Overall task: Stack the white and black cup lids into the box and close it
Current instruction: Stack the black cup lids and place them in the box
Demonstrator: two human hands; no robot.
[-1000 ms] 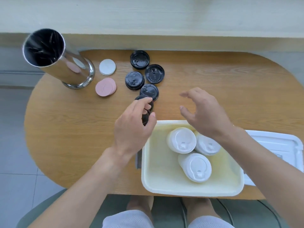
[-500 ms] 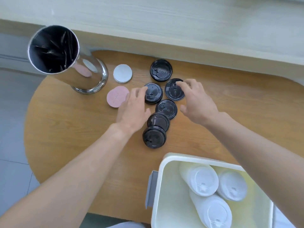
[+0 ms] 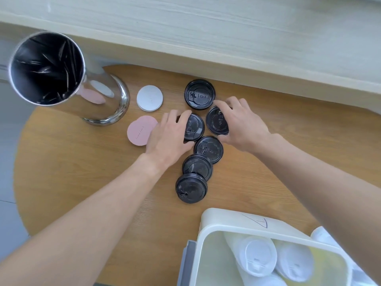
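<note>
Several black cup lids lie on the round wooden table [image 3: 61,162]. My left hand [image 3: 169,139] grips the edge of one black lid [image 3: 193,126], fingers curled around it. My right hand [image 3: 241,124] grips a second black lid [image 3: 216,120], which is tilted up off the table. The farthest black lid [image 3: 199,94] lies flat beyond both hands. Three more black lids [image 3: 208,149] [image 3: 197,166] [image 3: 191,187] overlap in a line toward me. The cream box [image 3: 222,221] at lower right holds stacks of white lids [image 3: 260,257].
A tall shiny metal cylinder [image 3: 68,79] stands at the back left. A white coaster [image 3: 149,98] and a pink coaster [image 3: 140,130] lie beside it. A grey latch [image 3: 188,263] sticks out of the box's left side. A pale wooden ledge runs behind the table.
Both hands left the box and reached forward to the black lids. Each has now closed on a lid, and the right one has tipped its lid up. The view has moved closer.
</note>
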